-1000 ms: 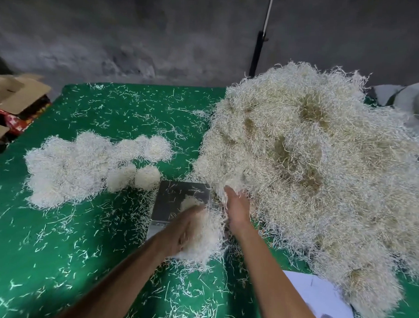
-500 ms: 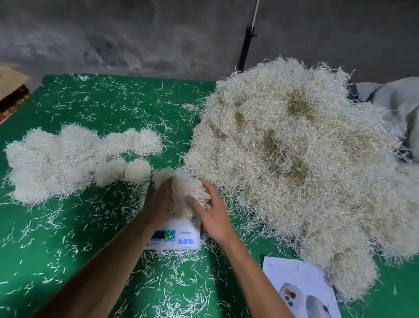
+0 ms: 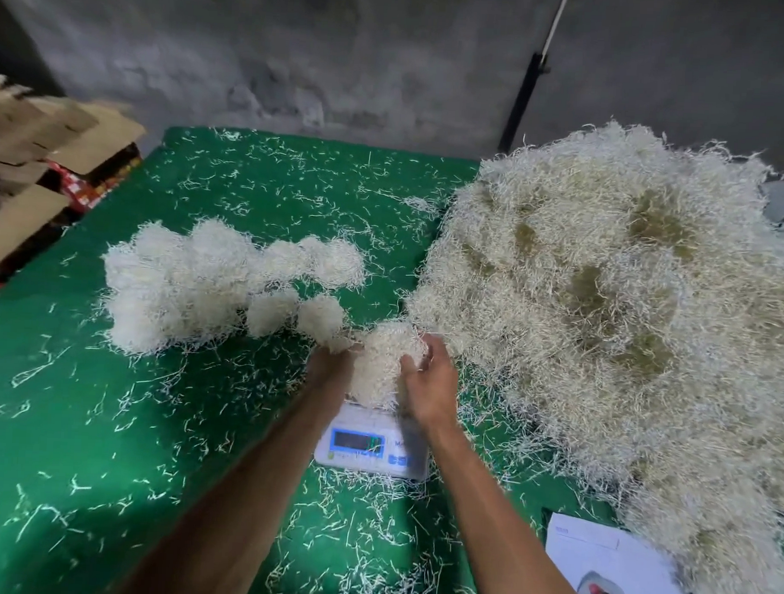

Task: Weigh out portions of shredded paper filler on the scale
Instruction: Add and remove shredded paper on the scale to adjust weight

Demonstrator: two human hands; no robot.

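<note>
I have a clump of shredded paper (image 3: 385, 364) cupped between my two hands, just above the far end of the scale (image 3: 372, 448). My left hand (image 3: 331, 363) curls against its left side and my right hand (image 3: 431, 388) wraps its right side, fingers bent into the strands, so both are grasping the same wad. Whether its underside touches the scale I cannot tell, since the clump hides the platform. The display is lit but too blurred to read.

This stuff looks nearly weightless, springy and loose (it sheds strands at every touch, judging by the litter all over the green table (image 3: 105, 441)). It should squash easily and puff back out, so I think the best hold is from both sides, low down, scooping rather than pinching the top, or the wad will pull apart.

The big pile (image 3: 604, 328) lies just beside my right hand, handy for topping up. Finished balls (image 3: 211, 284) sit in a cluster to the left, the nearest just beside my left hand.
</note>
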